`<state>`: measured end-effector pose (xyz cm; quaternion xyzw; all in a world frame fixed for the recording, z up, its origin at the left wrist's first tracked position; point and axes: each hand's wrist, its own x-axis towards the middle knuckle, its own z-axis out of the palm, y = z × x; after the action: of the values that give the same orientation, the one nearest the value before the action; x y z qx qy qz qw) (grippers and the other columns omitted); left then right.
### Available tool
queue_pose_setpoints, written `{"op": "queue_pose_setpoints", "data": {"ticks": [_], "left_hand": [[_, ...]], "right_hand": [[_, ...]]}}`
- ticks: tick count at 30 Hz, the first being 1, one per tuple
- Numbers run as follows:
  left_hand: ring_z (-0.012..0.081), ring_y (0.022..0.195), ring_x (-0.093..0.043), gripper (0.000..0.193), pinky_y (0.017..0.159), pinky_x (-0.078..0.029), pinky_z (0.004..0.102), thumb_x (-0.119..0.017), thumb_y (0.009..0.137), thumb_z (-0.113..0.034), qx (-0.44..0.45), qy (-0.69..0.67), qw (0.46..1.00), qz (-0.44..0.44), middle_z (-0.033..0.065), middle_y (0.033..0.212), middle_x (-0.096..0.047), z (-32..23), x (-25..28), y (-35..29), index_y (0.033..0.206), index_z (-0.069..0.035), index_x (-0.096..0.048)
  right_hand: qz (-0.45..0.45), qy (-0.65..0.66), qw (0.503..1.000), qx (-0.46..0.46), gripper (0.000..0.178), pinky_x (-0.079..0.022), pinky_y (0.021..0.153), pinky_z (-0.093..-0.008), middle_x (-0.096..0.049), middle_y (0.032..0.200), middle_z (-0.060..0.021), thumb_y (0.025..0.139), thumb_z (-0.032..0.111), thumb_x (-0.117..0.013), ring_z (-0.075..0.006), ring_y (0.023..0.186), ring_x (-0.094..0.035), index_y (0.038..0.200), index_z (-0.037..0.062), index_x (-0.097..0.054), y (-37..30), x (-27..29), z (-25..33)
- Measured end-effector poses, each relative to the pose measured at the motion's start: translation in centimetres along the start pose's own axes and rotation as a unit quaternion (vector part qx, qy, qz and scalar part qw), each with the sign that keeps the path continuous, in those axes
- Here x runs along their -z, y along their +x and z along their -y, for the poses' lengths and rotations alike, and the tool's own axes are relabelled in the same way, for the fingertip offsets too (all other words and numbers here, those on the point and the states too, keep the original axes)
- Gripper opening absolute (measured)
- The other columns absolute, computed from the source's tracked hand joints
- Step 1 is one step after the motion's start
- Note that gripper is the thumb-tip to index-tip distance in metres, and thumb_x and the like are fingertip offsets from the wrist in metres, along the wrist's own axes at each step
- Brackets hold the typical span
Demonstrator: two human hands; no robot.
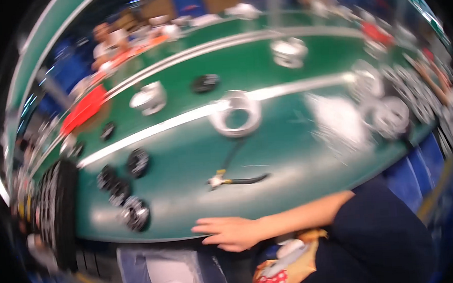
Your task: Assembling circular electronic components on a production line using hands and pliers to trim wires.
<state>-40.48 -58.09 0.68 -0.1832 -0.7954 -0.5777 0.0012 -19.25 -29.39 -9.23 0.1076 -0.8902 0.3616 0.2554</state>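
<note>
- One hand [227,233] shows at lower centre of frame, bare: no glove, ring or watch seen.
- Forearm bare up to approx. the elbow, lower right.
- Dark navy short sleeve [385,230] at lower right, plain, no markings visible.
- Pic is blurred; finer detail can't be told.

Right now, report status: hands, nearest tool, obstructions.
One hand open at the table edge, which hand unclear. Pliers lie untouched beyond it. Nothing between.
</note>
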Motion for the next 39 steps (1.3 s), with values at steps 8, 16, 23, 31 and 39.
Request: {"op": "queue_pose_setpoints", "data": {"ticks": [8,16,23,31,39], "left_hand": [[0.0252,0.09,-0.054,0.052,0.086,-0.041,0.0365,-0.046,0.086,-0.025,-0.007,-0.458,0.765,0.452,0.0224,0.105,-0.049,-8.4,-9.0,4.3,0.121,0.01,-0.031],[0.0057,0.054,-0.039,0.045,0.066,-0.038,0.0268,-0.049,0.074,-0.009,0.175,-0.45,0.439,0.758,-0.0035,0.064,-0.037,-23.2,-52.2,-4.2,0.116,0.005,-0.039],[0.019,0.084,-0.054,0.037,0.088,-0.039,0.0351,-0.052,0.072,-0.012,0.218,-0.318,0.498,0.777,0.0087,0.086,-0.057,-23.7,-65.9,-11.8,0.105,0.004,-0.05],[0.0221,0.082,-0.059,0.024,0.08,-0.046,0.0381,-0.054,0.069,-0.003,0.162,-0.239,0.617,0.732,0.0131,0.088,-0.06,-23.3,-69.9,-15.8,0.092,0.003,-0.054],[0.0252,0.079,-0.062,0.05,0.065,-0.052,0.0317,-0.064,0.058,-0.037,-0.149,0.142,0.69,0.694,0.0185,0.081,-0.062,-26.1,-68.7,-15.8,0.081,0.007,-0.06]], "right_hand": [[-0.25,0.109,0.96,-0.063,0.055,-0.024,0.1,-0.0435,-0.023,0.135,-0.0168,0.074,0.012,-0.059,-0.0321,0.125,-0.025,0.124,0.005,-0.036,-3.6,10.5,3.9],[-0.513,0.589,0.618,-0.087,0.056,-0.034,0.086,-0.0507,-0.039,0.123,-0.0033,0.079,0.048,-0.052,-0.0229,0.113,-0.036,0.124,0.0197,-0.035,-10.5,25.2,-2.9],[-0.675,0.361,0.607,-0.215,0.07,-0.029,0.086,-0.0464,-0.041,0.118,-0.0064,0.07,0.05,-0.064,-0.0243,0.107,-0.038,0.121,0.0133,-0.035,-19.0,32.0,-6.4],[-0.726,0.268,0.575,-0.266,0.034,-0.031,0.09,-0.0349,-0.051,0.101,-0.0028,0.077,0.016,-0.061,-0.0146,0.101,-0.044,0.105,0.0076,-0.045,-21.1,34.4,-5.5],[-0.651,-0.121,0.713,-0.233,0.066,-0.009,0.104,-0.0418,-0.015,0.139,-0.0114,0.075,0.002,-0.051,-0.0242,0.13,-0.012,0.132,0.0005,-0.017,-16.6,30.4,0.5]]}}
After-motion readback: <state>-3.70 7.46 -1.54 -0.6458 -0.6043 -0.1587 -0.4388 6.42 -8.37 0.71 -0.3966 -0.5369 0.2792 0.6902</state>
